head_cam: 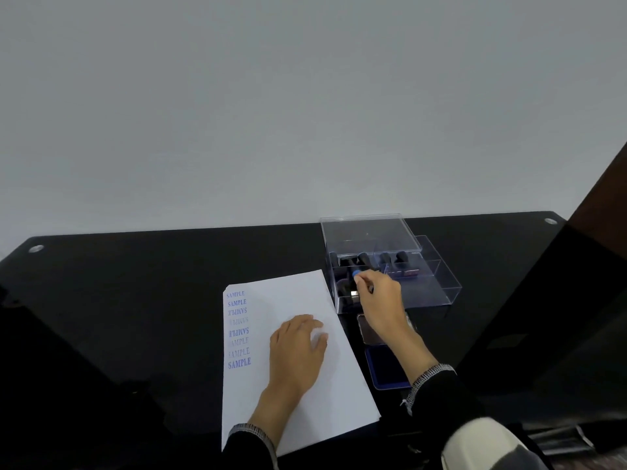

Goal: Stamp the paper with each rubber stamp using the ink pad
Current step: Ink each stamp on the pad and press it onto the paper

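Observation:
A white sheet of paper lies on the black table, with a column of several blue SAMPLE prints down its left side. My left hand rests flat on the paper. My right hand reaches over the left compartment of a clear plastic box and pinches a black-handled rubber stamp whose blue inked face shows at my fingertips. More black-handled stamps stand inside the box. The blue ink pad lies open under my right wrist, its clear lid folded back beside it.
The clear lid of the box sits across the back of the box near the wall. The table's far edge meets a grey wall. A dark panel rises at the right.

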Tool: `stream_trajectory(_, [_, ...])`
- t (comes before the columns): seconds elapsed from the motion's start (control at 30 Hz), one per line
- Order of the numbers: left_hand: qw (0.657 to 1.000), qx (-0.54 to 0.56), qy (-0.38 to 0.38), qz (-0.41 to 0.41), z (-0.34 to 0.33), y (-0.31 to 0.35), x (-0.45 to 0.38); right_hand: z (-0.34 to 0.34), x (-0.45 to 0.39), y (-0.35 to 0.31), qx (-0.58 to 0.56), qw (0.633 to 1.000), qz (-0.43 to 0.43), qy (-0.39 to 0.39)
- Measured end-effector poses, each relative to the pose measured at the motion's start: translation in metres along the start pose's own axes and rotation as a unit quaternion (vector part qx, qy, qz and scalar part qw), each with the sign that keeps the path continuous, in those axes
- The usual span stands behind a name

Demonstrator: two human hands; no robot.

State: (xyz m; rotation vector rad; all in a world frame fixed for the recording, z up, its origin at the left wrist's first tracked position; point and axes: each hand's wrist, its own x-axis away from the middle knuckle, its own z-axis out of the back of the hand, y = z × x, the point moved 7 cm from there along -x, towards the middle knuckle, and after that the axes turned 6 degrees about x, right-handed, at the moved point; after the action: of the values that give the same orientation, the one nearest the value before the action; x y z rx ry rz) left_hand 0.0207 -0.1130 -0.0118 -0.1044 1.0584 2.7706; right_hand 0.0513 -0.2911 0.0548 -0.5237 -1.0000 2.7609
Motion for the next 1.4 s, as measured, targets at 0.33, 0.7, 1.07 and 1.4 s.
stream_trajectory(0.33, [0.978, 0.201, -0.055, -0.009, 0.004, 0.006, -0.056, 0.007, -0.067, -0.003, 0.162, 0.987, 0.006, -0.017])
stream_trajectory(0.7, [0.972, 0.232, -0.031, -0.031, -0.011, 0.028, -0.153, -0.024, -0.117, 0.022, 0.352, 0.926, -0.073, -0.119])
stream_trajectory(1.07, [0.967, 0.244, 0.042, -0.059, -0.012, 0.035, -0.169, -0.015, -0.124, 0.041, 0.021, 0.987, -0.147, -0.067])
stream_trajectory(1.4, [0.971, 0.213, 0.052, -0.094, -0.004, 0.048, -0.079, 0.023, -0.06, 0.044, -0.265, 0.949, -0.169, -0.001])
